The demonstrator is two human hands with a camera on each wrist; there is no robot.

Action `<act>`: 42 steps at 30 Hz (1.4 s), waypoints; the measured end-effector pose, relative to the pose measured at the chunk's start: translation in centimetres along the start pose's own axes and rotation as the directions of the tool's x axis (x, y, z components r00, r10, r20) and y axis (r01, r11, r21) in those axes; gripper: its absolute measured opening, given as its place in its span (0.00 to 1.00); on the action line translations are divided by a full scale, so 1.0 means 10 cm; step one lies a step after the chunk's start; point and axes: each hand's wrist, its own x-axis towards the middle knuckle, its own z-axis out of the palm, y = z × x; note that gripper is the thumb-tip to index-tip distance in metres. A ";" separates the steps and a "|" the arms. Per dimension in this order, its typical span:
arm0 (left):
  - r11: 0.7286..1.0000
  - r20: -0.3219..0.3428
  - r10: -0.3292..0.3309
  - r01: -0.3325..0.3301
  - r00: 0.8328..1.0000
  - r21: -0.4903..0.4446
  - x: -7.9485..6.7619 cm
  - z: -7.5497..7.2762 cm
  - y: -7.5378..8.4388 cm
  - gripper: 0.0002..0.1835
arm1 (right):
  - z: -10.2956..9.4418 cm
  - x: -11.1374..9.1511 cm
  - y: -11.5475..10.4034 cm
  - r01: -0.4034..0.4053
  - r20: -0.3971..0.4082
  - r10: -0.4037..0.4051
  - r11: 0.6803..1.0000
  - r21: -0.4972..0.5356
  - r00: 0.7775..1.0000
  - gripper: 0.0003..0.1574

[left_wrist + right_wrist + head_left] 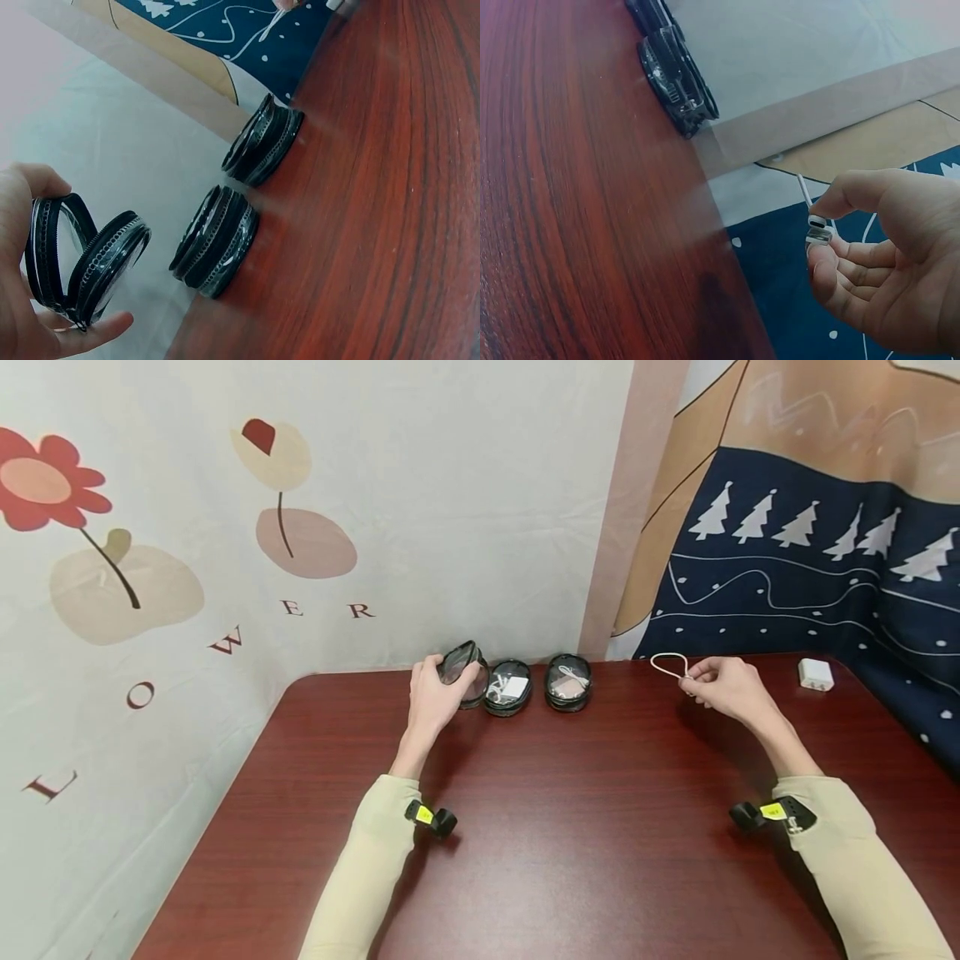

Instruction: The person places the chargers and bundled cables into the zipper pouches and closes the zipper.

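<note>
My left hand (433, 700) grips an oval black-rimmed zip case (105, 262) with clear sides; its two halves stand apart in the left wrist view. The case is tilted, near the back edge of the table. In my right hand (729, 687), thumb and fingers pinch a short white charging cable (819, 236) by its two plugs, held together. The cable's loop sticks out to the left in the head view. To the right of that hand, a white charger block (816, 675) sits on the table.
Two similar cases, one in the middle (507, 687) and one further right (567, 682), stand along the back edge with white items inside. A patterned cloth (465, 510) hangs behind the reddish-brown table (570, 827).
</note>
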 end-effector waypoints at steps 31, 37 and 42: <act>0.997 0.037 0.073 -0.072 0.997 -0.036 -0.15 0.05 0.27 0.41 | 0.02 -0.12 -0.43 0.034 0.022 -0.036 0.995 0.089 0.999 0.17; 0.996 0.038 0.078 -0.076 0.996 -0.053 -0.20 0.08 0.33 0.41 | 0.03 -0.17 -0.53 0.045 0.029 -0.049 0.994 0.102 0.998 0.18; 0.994 0.047 0.094 -0.091 0.994 -0.064 -0.25 0.10 0.37 0.41 | 0.05 -0.21 -0.58 0.076 0.028 -0.080 0.991 0.107 0.996 0.18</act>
